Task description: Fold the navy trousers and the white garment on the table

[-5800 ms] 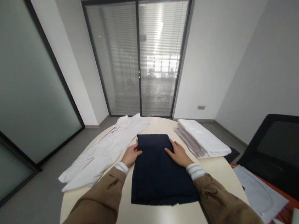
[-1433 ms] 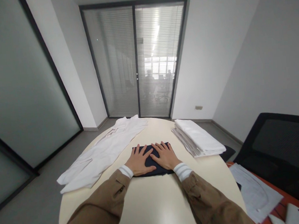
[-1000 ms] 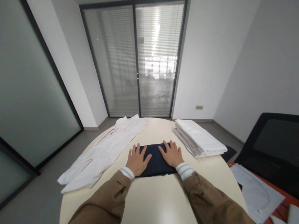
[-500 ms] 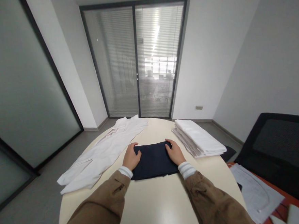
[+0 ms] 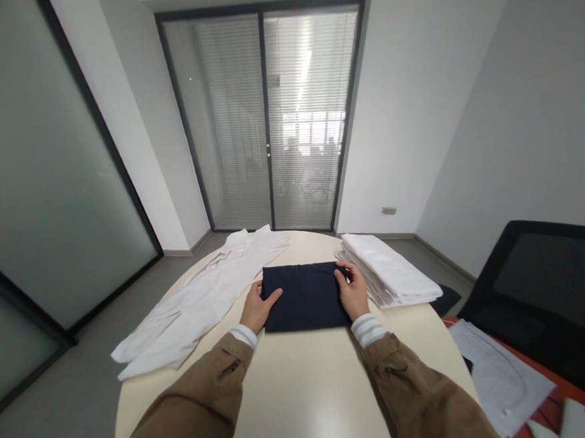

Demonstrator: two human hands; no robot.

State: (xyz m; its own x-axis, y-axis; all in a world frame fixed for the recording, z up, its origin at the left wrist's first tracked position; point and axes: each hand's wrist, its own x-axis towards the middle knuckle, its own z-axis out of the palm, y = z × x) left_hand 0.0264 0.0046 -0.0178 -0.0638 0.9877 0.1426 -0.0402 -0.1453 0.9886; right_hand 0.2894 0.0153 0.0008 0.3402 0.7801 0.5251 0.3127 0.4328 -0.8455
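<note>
A folded dark navy cloth (image 5: 302, 297) is held just above the round cream table (image 5: 304, 391), tilted up toward me. My left hand (image 5: 257, 307) grips its left edge, thumb on top. My right hand (image 5: 353, 291) grips its right edge in the same way. Both arms wear brown sleeves with striped white cuffs.
A long white garment (image 5: 198, 304) lies spread over the table's left side. A stack of folded white cloths (image 5: 391, 276) sits at the right rim. A black chair (image 5: 542, 288) and papers (image 5: 504, 378) on an orange surface stand to the right. Glass doors with blinds are ahead.
The navy cloth went from a long piece to a small folded rectangle. My hands pressed it flat, slid to its two side edges, and have now lifted it a little.
</note>
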